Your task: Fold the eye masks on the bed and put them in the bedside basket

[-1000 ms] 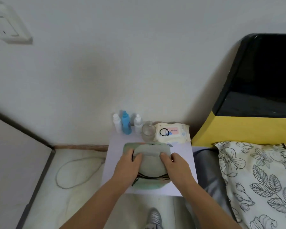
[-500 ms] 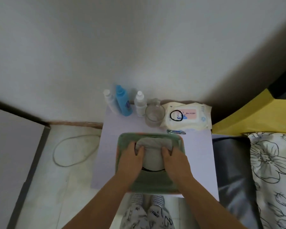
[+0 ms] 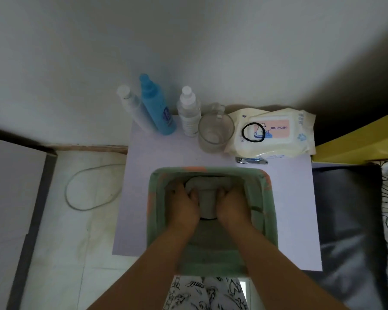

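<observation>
A green fabric basket (image 3: 268, 211) with orange patches stands on the white bedside table (image 3: 141, 198). Both hands reach down inside it. My left hand (image 3: 182, 206) and my right hand (image 3: 232, 206) press on the two sides of a folded grey eye mask (image 3: 207, 198) lying deep in the basket. A black strap of the mask shows just below it, between my wrists. My fingertips are curled down onto the mask's sides; its middle shows between the hands.
At the table's back stand three bottles, one of them blue (image 3: 157, 108), a glass cup (image 3: 215, 133), a wipes pack (image 3: 271, 133) with a black hair tie, and nail clippers (image 3: 252, 161). The bed (image 3: 349, 220) lies right; a cable loop (image 3: 92, 186) lies on the floor left.
My hands have lowered the folded eye mask from above the rim down into the basket. The camera has tilted down and come closer over the table.
</observation>
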The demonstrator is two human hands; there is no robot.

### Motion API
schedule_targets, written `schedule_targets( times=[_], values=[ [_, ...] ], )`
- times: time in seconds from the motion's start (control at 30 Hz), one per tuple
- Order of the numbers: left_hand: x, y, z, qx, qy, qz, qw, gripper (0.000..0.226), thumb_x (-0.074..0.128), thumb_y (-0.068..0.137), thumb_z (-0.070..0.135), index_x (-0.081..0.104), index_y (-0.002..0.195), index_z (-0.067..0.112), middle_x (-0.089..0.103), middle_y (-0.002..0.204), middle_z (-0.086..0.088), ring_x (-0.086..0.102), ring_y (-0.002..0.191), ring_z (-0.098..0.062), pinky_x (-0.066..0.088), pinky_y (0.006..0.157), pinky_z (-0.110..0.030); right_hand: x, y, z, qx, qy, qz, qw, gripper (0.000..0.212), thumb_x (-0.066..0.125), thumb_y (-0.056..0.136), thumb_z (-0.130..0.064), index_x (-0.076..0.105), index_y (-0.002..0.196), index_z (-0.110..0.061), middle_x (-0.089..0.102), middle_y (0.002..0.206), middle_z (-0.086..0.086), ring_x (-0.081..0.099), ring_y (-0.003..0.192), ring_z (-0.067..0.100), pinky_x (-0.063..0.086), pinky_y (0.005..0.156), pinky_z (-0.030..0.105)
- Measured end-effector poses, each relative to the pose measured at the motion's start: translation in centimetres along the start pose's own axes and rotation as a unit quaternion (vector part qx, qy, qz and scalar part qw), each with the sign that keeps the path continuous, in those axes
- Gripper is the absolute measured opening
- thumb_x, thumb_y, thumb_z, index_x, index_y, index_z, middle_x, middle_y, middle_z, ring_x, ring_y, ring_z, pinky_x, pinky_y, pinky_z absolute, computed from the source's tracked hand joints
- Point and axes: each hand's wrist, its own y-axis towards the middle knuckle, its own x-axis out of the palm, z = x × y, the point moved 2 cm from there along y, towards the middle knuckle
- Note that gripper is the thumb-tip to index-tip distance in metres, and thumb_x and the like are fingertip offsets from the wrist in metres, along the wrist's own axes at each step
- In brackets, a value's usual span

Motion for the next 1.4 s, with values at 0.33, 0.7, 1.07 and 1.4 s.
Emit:
schedule_targets(
  times=[0.33, 0.7, 1.07, 1.4],
  values=[
    [-0.7, -0.1, 0.2, -0.038, 0.169, -0.029, 0.984, 0.045, 0.034, 0.095, 0.034, 0.043, 0.126, 0.002, 0.049, 0.132, -0.022, 0.047, 0.119, -0.038, 0.04, 0.101, -0.045, 0.5, -0.1, -0.2, 0.029, -0.002, -0.005, 1.0, 0.038, 0.039, 0.097, -0.028, 0.047, 0.124, -0.003, 0.055, 0.125, 0.019, 0.052, 0.115, 0.031, 0.041, 0.103, 0.039],
    [-3.1, -3.9, 3.0, 0.086, 0.199, -0.009, 0.976, 0.038, 0.035, 0.095, 0.021, 0.034, 0.131, 0.008, 0.046, 0.134, -0.013, 0.046, 0.119, -0.022, 0.037, 0.107, -0.034, -2.3, -5.9, -2.3, -0.093, -0.21, 0.002, 0.973, 0.035, 0.036, 0.097, -0.023, 0.035, 0.127, -0.005, 0.049, 0.128, 0.018, 0.05, 0.116, 0.03, 0.044, 0.099, 0.04],
    [-7.0, -9.0, 5.1, 0.188, 0.308, -0.11, 0.926, 0.021, 0.035, 0.094, 0.014, 0.053, 0.105, 0.008, 0.06, 0.113, -0.01, 0.059, 0.098, -0.021, 0.043, 0.08, -0.027, -6.2, -11.9, -2.7, -0.23, -0.262, -0.071, 0.934, 0.021, 0.041, 0.092, -0.013, 0.053, 0.108, -0.007, 0.066, 0.108, 0.014, 0.063, 0.096, 0.025, 0.049, 0.076, 0.031],
    [-13.3, -14.9, 6.5, 0.218, 0.289, -0.079, 0.929, 0.023, 0.033, 0.095, 0.024, 0.055, 0.097, 0.015, 0.051, 0.085, 0.001, 0.053, 0.081, -0.017, 0.036, 0.068, -0.025, -12.3, -17.3, -3.6, -0.302, -0.271, -0.053, 0.912, 0.031, 0.04, 0.091, -0.014, 0.031, 0.063, -0.025, 0.057, 0.08, 0.003, 0.047, 0.074, 0.019, 0.032, 0.055, 0.026]
  ],
)
